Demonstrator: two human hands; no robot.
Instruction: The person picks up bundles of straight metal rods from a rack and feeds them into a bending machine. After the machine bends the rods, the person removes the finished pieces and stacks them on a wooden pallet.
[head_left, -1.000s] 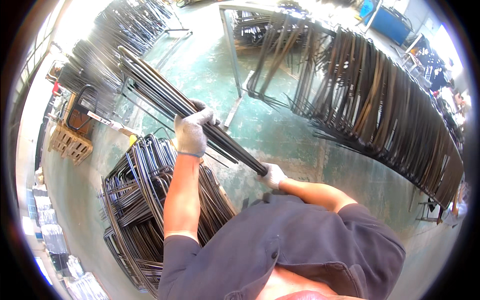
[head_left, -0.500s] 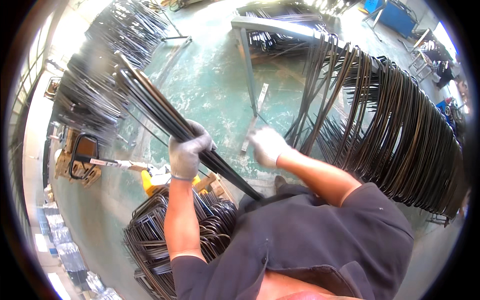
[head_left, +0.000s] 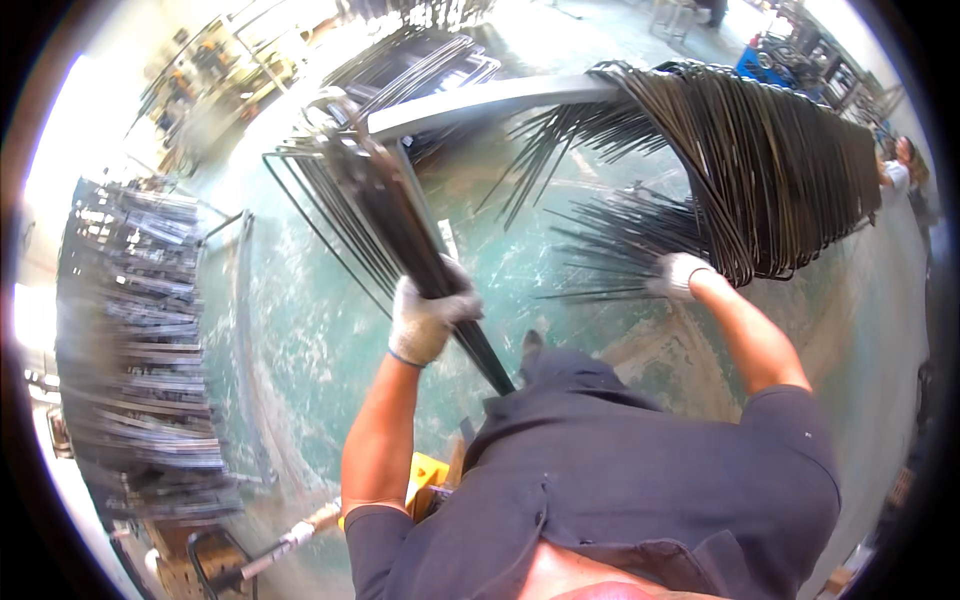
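My left hand point(head_left: 430, 315), in a pale work glove, is closed round a bundle of bent black metal rods point(head_left: 385, 200). The bundle slants from the upper left down to my waist, its upper end blurred. Out to the right, my gloved right hand point(head_left: 682, 275) is at the lower ends of many similar bent rods point(head_left: 790, 170), which hang packed over a rack. Its fingers are smeared by motion and partly lost among the dark rods, so their grip does not show.
The grey beam of the rack point(head_left: 500, 97) crosses ahead of me. A tall stack of metal frames point(head_left: 140, 350) stands at the left. A yellow pallet jack part point(head_left: 425, 472) is close by my left elbow. At the far right there is another person point(head_left: 893, 175).
My view has turned, and the rack sits differently in it. My right hand has gone from in front of me out to the hanging rods. The left still holds its bundle.
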